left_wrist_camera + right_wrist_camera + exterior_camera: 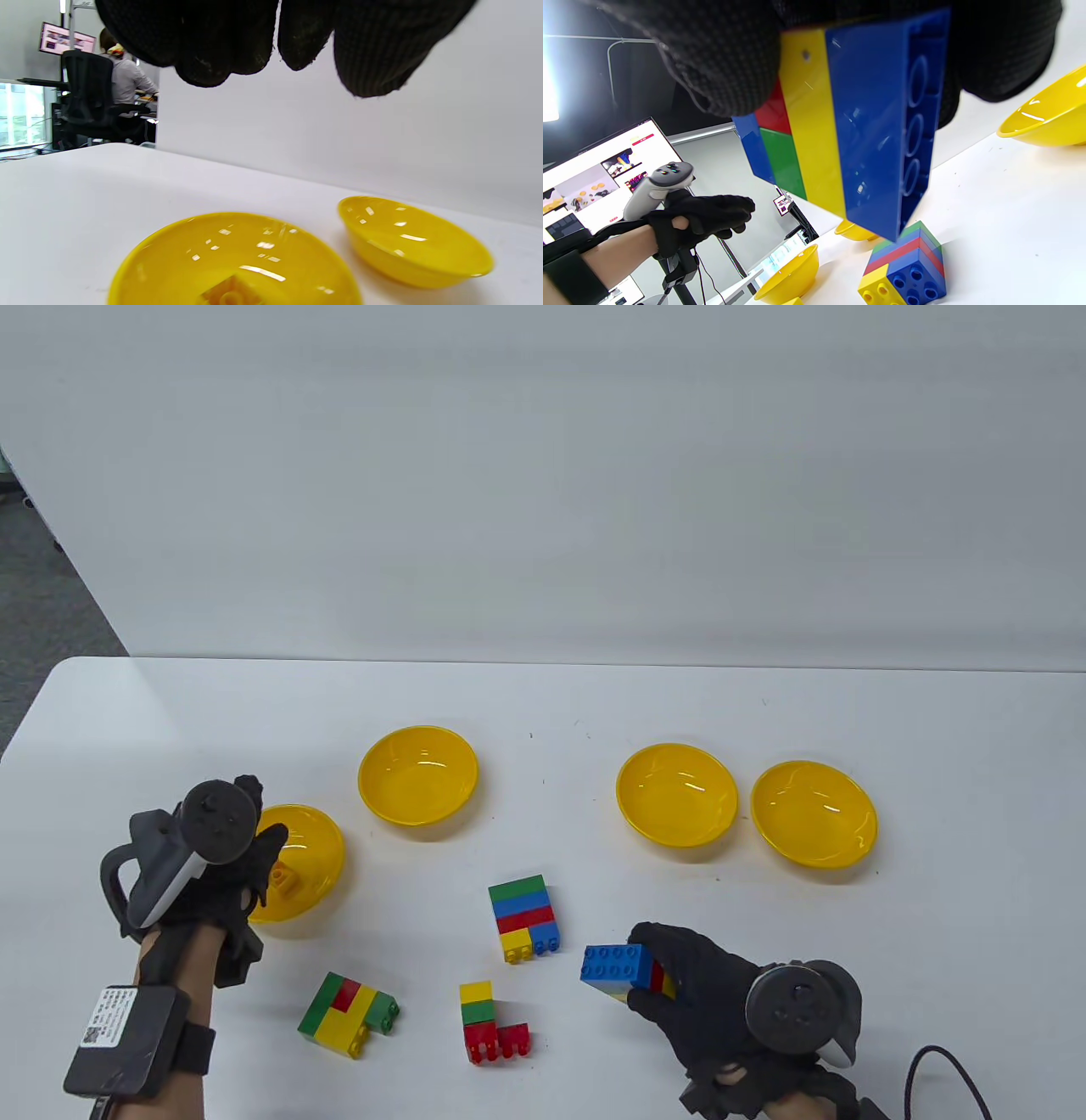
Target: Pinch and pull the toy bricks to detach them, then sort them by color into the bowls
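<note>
I assess this as an office-type lab. From the left wrist view I see a person (pixel 123 76) seated in a black office chair (pixel 85 89) facing a wall monitor (pixel 65 40). A second screen (pixel 598 169) shows in the right wrist view. A plain white partition (pixel 543 475) backs the white tabletop (pixel 933 712).

The table view looks down from the person's side onto the white table (pixel 594 704). The left wrist view sits low, just behind a yellow bowl (pixel 237 258). The tilted right wrist view looks leftward, sharing that bowl (pixel 791 271).
</note>
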`<state>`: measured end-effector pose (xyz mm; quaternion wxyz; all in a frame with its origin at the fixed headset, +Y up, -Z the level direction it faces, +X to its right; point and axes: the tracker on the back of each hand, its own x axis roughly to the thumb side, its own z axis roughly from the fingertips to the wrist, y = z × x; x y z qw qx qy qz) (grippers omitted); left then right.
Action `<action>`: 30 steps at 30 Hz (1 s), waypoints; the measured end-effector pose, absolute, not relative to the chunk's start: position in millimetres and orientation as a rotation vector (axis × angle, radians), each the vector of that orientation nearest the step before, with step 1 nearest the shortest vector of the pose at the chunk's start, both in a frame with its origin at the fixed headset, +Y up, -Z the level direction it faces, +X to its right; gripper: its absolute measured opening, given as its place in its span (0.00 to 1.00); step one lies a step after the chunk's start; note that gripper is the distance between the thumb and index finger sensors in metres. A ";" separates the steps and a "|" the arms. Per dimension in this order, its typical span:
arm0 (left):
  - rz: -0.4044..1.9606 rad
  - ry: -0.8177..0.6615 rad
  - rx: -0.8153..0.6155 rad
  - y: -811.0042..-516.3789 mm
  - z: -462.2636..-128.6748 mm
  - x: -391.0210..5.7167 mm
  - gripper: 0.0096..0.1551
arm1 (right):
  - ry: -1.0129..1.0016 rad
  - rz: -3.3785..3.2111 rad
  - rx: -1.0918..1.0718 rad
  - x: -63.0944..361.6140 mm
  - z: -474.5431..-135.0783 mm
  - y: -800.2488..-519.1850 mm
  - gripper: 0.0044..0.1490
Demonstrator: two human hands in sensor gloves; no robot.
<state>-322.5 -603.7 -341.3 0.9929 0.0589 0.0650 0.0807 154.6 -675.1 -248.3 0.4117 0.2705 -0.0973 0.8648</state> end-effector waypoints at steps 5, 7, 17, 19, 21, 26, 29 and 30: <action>0.241 -0.120 0.203 -572.6 -318.5 -269.9 0.38 | -0.224 2.125 0.655 155.4 -250.7 -676.0 0.41; 0.291 -0.245 0.205 -566.4 -308.1 -242.6 0.38 | -0.209 2.098 0.645 155.5 -251.0 -676.1 0.41; 0.425 -0.801 -0.077 -625.5 -269.1 -87.0 0.49 | -0.129 1.932 0.621 154.0 -249.0 -677.5 0.42; 0.447 -0.827 -0.066 -629.8 -270.5 -78.2 0.41 | -0.134 1.924 0.639 153.3 -247.2 -675.4 0.41; 0.510 -0.839 -0.097 -631.5 -274.3 -77.2 0.40 | -0.148 1.938 0.651 155.0 -245.9 -674.5 0.41; 0.688 -0.911 -0.211 -632.2 -284.2 -82.4 0.38 | -0.144 1.874 0.705 152.6 -244.6 -668.1 0.42; 0.747 -0.920 -0.266 -634.4 -287.5 -85.2 0.37 | -0.130 1.850 0.709 151.1 -243.7 -668.3 0.42; 0.763 -0.923 -0.285 -635.8 -289.1 -86.4 0.37 | -0.132 1.848 0.717 150.8 -243.4 -669.0 0.43</action>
